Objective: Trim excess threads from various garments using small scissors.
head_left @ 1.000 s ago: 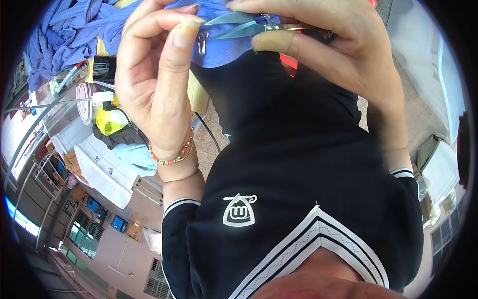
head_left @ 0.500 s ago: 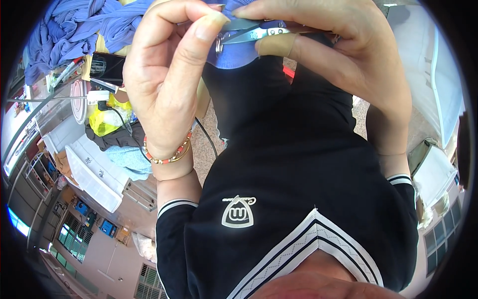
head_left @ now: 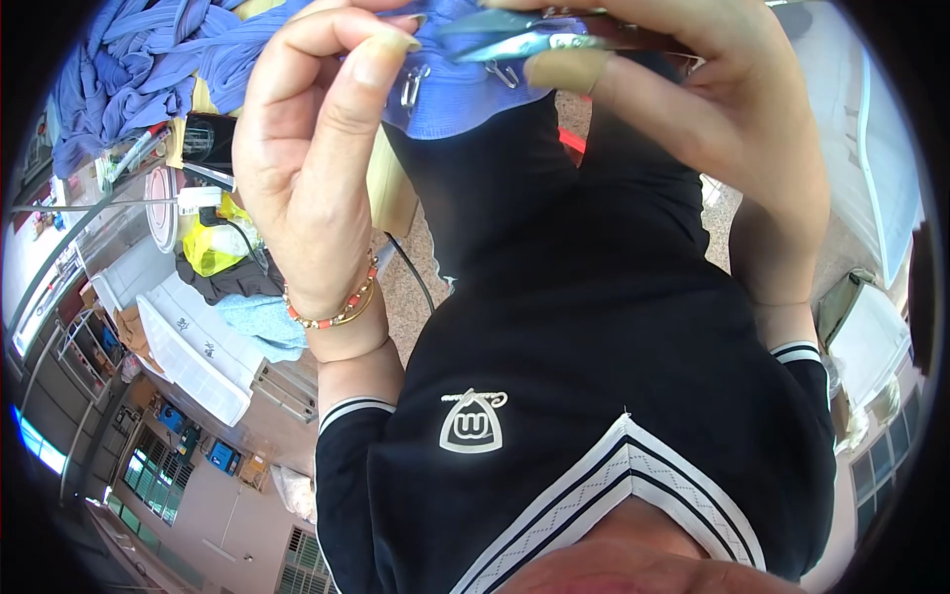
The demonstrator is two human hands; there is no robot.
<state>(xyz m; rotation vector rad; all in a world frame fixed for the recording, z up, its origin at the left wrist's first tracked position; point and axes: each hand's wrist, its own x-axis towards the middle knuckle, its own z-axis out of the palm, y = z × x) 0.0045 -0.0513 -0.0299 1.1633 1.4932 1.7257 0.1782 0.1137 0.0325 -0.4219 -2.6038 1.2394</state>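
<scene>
left hand: thumb and fingertips pinched together on the blue cloth; the left hand (head_left: 317,168) wears a beaded bracelet (head_left: 332,319) at its wrist.
right hand: grasping the scissors, fingers wrapped over the handle side; the right hand (head_left: 732,109) has a tan bandage (head_left: 567,71) round its thumb.
scissors: the scissors (head_left: 534,46) point toward the left hand, blades over the blue cloth, blurred; whether they touch it cannot be told.
blue cloth: between the two hands, in front of the lap; the lower edge of the blue cloth (head_left: 445,117) hangs in a curve.
metal clasps: one metal clasp (head_left: 414,87) near the cloth's left edge, just beside the left thumb; a second metal clasp (head_left: 505,75) toward its right edge, just below the blades.
beyond the left hand: a heap of blue fabric (head_left: 148,64), a yellow bag (head_left: 210,247), a white tub (head_left: 203,356) and a light-blue towel (head_left: 262,327) beside it.
</scene>
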